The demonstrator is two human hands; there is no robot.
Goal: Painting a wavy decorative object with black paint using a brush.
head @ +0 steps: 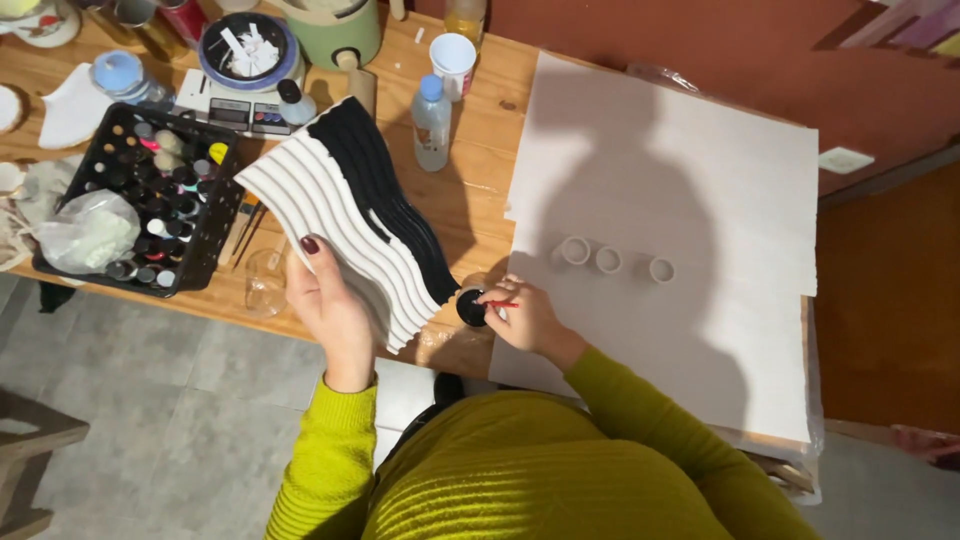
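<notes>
My left hand [330, 300] holds a wavy ribbed plaque [340, 210] by its near edge, tilted up over the wooden table [480, 150]. The plaque is white on its left part and black on its right part. My right hand [525, 318] grips a thin red-handled brush [500, 304], its tip at a small round pot of black paint [470, 306] that stands just below the plaque's near right corner. Three small white rings [615, 260] sit in a row on the white sheet [700, 180] beyond my right hand.
A black crate [200, 250] full of small paint bottles and a crumpled plastic bag stands at the left. A clear glass [264, 282], a water bottle [431, 122], a paper cup [453, 62], a scale with a bowl [245, 60] and a green appliance [335, 30] crowd the back.
</notes>
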